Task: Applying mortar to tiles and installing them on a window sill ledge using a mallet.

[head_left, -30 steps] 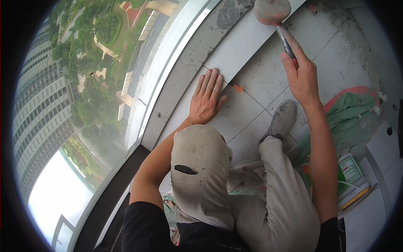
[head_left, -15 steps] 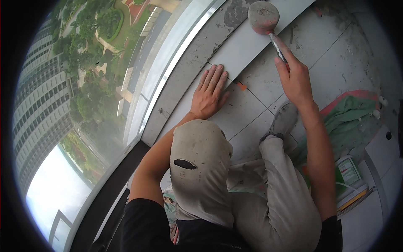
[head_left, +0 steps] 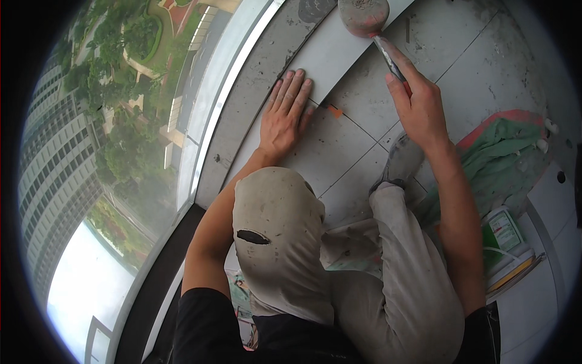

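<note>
The long pale grey floor tile (head_left: 339, 57) lies at the far edge of the floor, tight beside the grey cement strip (head_left: 254, 103) under the window glass (head_left: 121, 151); bare tiled floor opens to the right. The left hand (head_left: 286, 118) presses flat on the tile's near end, fingers spread open. The right hand (head_left: 418, 106) grips the handle of one dusty rubber mallet (head_left: 364, 15), its head over the tile. One orange spacer (head_left: 335, 111) sits just beside the left fingers. Green cloth (head_left: 503, 161) and one green-labelled container (head_left: 506, 233) lie right.
</note>
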The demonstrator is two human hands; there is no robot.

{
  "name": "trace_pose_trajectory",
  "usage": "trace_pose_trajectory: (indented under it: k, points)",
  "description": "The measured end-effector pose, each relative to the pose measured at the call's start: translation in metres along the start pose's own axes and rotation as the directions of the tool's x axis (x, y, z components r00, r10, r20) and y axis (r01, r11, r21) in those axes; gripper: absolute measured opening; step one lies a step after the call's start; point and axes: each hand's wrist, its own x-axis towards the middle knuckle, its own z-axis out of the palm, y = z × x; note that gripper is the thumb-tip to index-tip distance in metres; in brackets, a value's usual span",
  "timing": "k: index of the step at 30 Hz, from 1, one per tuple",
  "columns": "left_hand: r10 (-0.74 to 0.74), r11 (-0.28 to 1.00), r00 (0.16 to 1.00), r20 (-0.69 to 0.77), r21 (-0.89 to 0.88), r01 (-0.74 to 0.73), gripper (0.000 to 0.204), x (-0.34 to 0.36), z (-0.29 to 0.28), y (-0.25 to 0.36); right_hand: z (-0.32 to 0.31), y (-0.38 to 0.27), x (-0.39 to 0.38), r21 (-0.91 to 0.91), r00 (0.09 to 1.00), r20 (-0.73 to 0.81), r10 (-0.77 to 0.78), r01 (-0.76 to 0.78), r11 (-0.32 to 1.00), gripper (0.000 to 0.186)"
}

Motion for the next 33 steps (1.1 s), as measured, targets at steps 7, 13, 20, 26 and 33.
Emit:
trace_pose_trajectory:
  k: [7, 13, 20, 26, 33]
  points:
    - [0.043, 0.997, 0.999, 0.003, 0.062, -0.043, 0.063, 0.012, 0.006, 0.002, -0.010, -0.003, 0.004, -0.037, 0.998, -0.001, 0.063, -0.063, 0.997, 0.056]
    - [0.041, 0.998, 0.999, 0.015, 0.047, -0.042, 0.063, 0.014, 0.007, 0.004, -0.009, -0.003, 0.006, -0.057, 0.999, -0.038, 0.034, -0.036, 0.998, 0.057]
    - [0.054, 0.998, 0.998, 0.011, 0.010, -0.054, 0.063, 0.019, 0.006, 0.005, -0.015, -0.008, 0.005, -0.057, 0.998, -0.042, 0.054, -0.056, 0.997, 0.057]
    - [0.091, 0.994, 0.992, 0.089, 0.055, -0.096, 0.062, 0.042, 0.002, 0.007, -0.019, -0.004, 0.004, -0.048, 0.997, -0.054, 0.057, -0.060, 0.997, 0.057]
    - [0.017, 0.996, 0.991, 0.135, 0.084, -0.029, 0.070, -0.060, 0.001, -0.018, -0.008, -0.017, -0.039, 0.006, 0.997, -0.076, 0.017, -0.016, 1.000, 0.069]
